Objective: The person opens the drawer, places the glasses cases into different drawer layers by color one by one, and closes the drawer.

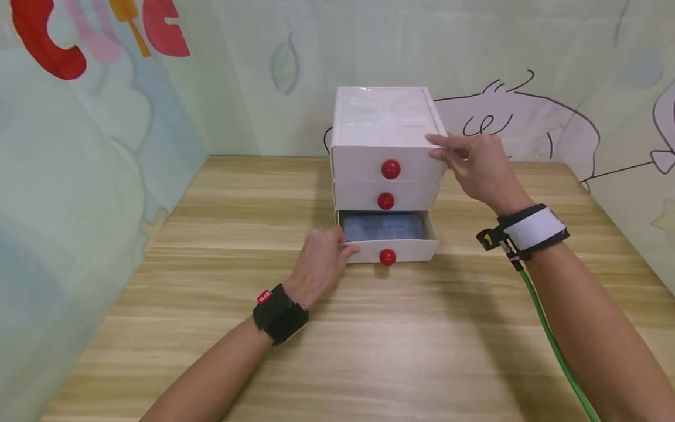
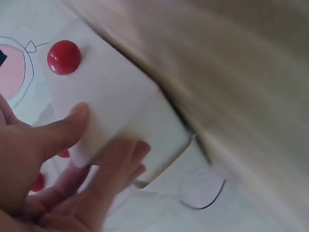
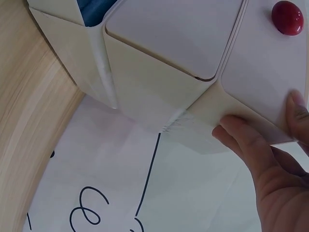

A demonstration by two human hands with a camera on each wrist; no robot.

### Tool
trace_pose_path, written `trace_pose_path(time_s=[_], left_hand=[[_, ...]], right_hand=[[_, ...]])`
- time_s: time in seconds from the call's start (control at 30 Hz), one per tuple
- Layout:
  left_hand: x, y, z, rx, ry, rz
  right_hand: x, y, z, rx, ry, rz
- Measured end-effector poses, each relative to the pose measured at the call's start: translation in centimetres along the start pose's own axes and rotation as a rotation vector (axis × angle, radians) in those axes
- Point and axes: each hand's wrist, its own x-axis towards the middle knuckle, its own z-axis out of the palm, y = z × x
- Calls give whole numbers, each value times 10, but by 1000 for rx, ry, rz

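Note:
A small white drawer cabinet stands on the table with three drawers, each with a round red knob. Its bottom drawer is pulled out, and a blue-grey packet with unreadable print lies inside. My left hand pinches the left side of that drawer's front panel, thumb on the front face and fingers by the side wall. My right hand holds the cabinet's upper right corner. In the right wrist view its thumb is on the top drawer's front and its fingers lie along the side.
The cabinet stands near the back of the wood-grain table. A printed cloth with cartoon drawings hangs behind and at both sides. From the right wrist strap a green cable runs down along the forearm.

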Motion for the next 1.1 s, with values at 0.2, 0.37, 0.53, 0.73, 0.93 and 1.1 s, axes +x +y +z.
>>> trace_pose_path(time_s=[0.2,0.37,0.53,0.73,0.93,1.1], left_hand=[[-8,22,6,394,57,52],[-10,45,16,608,78,203],[-12,63,34,618,24,295],[-11,73,50,665,2,320],[-6,67,53,599,-23,362],[-3,60,51,550,-15,404]], right_hand=[[-2,1,0,7,-3,10],[-2,2,0,4,17,-6],[-3,2,2,3,32,-6],[-4,4,2,6,44,-26],[-3,3,2,13,44,-22],[-3,1,3,17,39,-19]])
